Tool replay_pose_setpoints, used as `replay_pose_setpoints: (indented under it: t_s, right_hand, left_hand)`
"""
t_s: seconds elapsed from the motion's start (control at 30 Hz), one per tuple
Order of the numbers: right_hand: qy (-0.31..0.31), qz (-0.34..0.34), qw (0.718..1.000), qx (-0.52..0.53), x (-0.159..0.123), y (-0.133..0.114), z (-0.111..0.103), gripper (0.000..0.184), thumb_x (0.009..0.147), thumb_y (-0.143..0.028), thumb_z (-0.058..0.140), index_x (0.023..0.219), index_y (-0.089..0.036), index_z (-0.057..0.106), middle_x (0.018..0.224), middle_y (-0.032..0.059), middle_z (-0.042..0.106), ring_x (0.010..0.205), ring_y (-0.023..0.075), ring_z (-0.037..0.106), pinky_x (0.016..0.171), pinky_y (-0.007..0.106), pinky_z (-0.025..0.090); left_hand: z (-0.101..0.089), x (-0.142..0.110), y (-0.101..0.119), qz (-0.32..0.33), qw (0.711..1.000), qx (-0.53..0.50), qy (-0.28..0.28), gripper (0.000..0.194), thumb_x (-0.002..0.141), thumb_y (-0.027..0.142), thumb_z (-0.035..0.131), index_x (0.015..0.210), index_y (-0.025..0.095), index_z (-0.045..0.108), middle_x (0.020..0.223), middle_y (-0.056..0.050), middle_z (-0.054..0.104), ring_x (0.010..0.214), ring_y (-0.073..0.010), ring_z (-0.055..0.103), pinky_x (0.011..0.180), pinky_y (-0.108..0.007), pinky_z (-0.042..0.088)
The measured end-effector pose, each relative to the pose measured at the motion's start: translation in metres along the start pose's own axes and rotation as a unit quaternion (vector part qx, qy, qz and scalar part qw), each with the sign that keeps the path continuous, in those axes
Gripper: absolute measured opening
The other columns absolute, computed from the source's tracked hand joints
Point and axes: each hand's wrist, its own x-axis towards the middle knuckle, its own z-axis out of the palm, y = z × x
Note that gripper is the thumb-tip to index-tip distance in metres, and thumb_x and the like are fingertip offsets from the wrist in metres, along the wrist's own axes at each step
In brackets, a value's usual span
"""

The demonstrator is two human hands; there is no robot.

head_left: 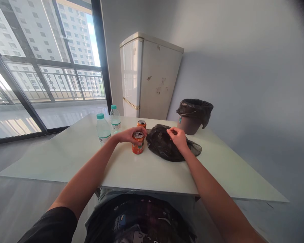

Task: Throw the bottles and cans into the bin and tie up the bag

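Observation:
An orange soda can [138,148] stands upright on the table, its opened top facing up. My left hand [128,135] is closed around its upper part from the left. A second orange can [142,123] stands just behind it, partly hidden. To the right, a crumpled black plastic bag [164,145] lies on the table. My right hand [176,135] is over the bag with thumb and fingers pinched together at its upper part; the bit of film between the fingertips is hard to make out.
Two clear plastic bottles with teal caps, a nearer bottle [103,129] and a farther bottle [115,119], stand left of the cans. A dark trash bin [190,125] with a black liner [196,108] stands at the back right of the white table [131,175]. Behind is a fridge [157,77].

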Motion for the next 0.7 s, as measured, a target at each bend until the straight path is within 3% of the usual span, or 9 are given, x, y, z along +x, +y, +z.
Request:
replay_pose_setpoints:
  t_s: [0.1,0.2,0.33,0.43,0.6,0.7]
  right_hand:
    - [0.039,-0.085,0.99,-0.105,0.004,0.003,-0.006,0.027,0.084,-0.047,0.072,0.077,-0.021,0.069,0.081,0.0057,0.068,0.073,0.0217,0.059,0.076,0.037,0.053]
    - [0.052,-0.159,0.961,-0.219,0.007,0.009,-0.01,0.019,0.087,-0.039,0.067,0.09,-0.021,0.071,0.094,0.009,0.071,0.085,0.026,0.064,0.087,0.042,0.054]
    - [0.033,-0.148,0.941,-0.302,0.01,0.018,-0.014,0.026,0.082,-0.032,0.073,0.105,-0.02,0.07,0.105,0.0117,0.073,0.103,0.0314,0.066,0.099,0.047,0.052]
    - [0.003,-0.119,0.934,-0.338,0.011,0.024,-0.017,0.025,0.08,-0.025,0.074,0.104,-0.02,0.072,0.103,0.0098,0.075,0.101,0.0306,0.067,0.096,0.045,0.052]
    - [0.002,-0.095,0.935,-0.342,0.013,0.025,-0.021,0.012,0.084,-0.015,0.062,0.085,-0.021,0.072,0.081,0.0047,0.074,0.077,0.024,0.068,0.08,0.037,0.052]
    - [0.007,-0.111,0.934,-0.34,0.013,0.025,-0.022,0.009,0.085,-0.02,0.066,0.09,-0.021,0.074,0.09,0.0062,0.075,0.083,0.024,0.069,0.084,0.036,0.052]
  left_hand:
    - [0.001,0.001,-0.001,0.004,1.0,0.004,0.01,0.051,0.075,0.031,0.09,0.119,0.019,0.066,0.127,-0.012,0.066,0.115,-0.0258,0.065,0.1,-0.04,0.056]
    - [0.001,0.002,-0.003,0.008,1.0,-0.001,0.011,0.052,0.075,0.032,0.09,0.12,0.019,0.067,0.126,-0.012,0.066,0.114,-0.0254,0.066,0.099,-0.04,0.056]
    - [0.0,0.002,-0.005,0.016,1.0,-0.018,0.013,0.056,0.074,0.035,0.092,0.121,0.019,0.067,0.124,-0.013,0.067,0.114,-0.0264,0.067,0.097,-0.039,0.057]
    - [-0.001,0.003,-0.008,0.024,0.999,-0.037,0.023,0.053,0.078,0.042,0.089,0.121,0.019,0.069,0.121,-0.014,0.07,0.115,-0.0281,0.068,0.096,-0.039,0.057]
    - [0.004,0.004,-0.007,0.075,0.983,-0.061,0.156,0.043,0.092,0.053,0.075,0.12,0.02,0.07,0.126,-0.015,0.069,0.122,-0.0292,0.065,0.097,-0.039,0.056]
    - [0.006,0.005,-0.004,0.111,0.964,-0.037,0.237,0.038,0.096,0.052,0.07,0.116,0.02,0.071,0.119,-0.012,0.068,0.113,-0.025,0.065,0.096,-0.037,0.055]
